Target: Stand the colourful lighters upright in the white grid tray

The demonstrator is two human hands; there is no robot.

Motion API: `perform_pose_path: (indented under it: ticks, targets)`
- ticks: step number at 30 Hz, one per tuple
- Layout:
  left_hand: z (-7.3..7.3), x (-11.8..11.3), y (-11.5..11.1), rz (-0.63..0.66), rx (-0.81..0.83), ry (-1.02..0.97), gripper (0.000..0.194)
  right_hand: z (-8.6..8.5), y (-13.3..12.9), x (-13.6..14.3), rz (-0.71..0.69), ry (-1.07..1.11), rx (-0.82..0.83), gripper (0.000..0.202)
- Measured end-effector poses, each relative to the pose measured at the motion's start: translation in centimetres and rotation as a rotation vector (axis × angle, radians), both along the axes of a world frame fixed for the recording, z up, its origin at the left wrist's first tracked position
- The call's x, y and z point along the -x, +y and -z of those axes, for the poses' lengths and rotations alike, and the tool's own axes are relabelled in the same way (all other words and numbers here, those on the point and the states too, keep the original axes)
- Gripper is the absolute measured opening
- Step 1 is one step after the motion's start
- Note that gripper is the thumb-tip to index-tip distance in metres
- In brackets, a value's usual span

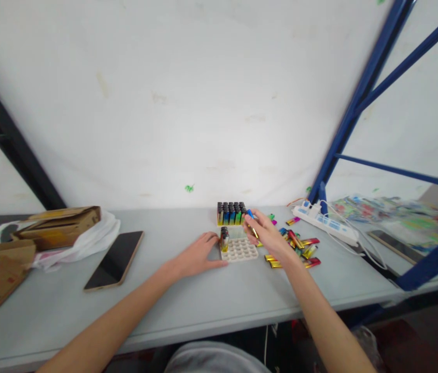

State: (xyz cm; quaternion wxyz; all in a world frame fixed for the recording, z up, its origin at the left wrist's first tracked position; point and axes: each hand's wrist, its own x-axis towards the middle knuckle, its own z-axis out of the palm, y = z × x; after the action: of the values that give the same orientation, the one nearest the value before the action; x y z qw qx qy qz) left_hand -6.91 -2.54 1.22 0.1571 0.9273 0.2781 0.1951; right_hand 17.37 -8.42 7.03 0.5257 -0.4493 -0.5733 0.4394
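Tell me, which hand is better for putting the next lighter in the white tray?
Probably the right hand: it holds a lighter near the white tray, with loose lighters close by. The left hand is at the tray's left side, without a loose lighter.

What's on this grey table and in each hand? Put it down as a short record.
Left hand: at left edge of holed white plastic tray
Right hand: holding slim blue-and-gold lighter
In tray: upright black-topped lighters, left side
Behind tray: block of upright, black-topped multicoloured lighters
Right: loose shiny red, gold and green lighters; white power strip
Left: black-screened phone, brown cardboard boxes, white plastic bag
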Motion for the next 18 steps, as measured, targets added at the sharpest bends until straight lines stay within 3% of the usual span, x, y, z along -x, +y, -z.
perform_pose_path:
  ticks: [3,7,11,18]
  targets:
    - [0.0,0.0,-0.1,-0.002,-0.007,0.0,0.054,0.9,0.5,1.0,0.06,-0.065,0.024,0.045]
    - [0.0,0.0,-0.1,-0.007,-0.009,-0.009,0.055,1.8,0.8,1.9,0.232,-0.301,-0.154,0.054]
    - [0.0,-0.1,-0.1,-0.007,-0.009,-0.005,0.058,1.9,0.5,2.7,0.351,-0.423,-0.223,0.055]
    - [0.1,-0.2,0.0,-0.014,-0.013,0.0,0.058,2.3,0.7,2.7,0.383,-0.478,-0.226,0.04]
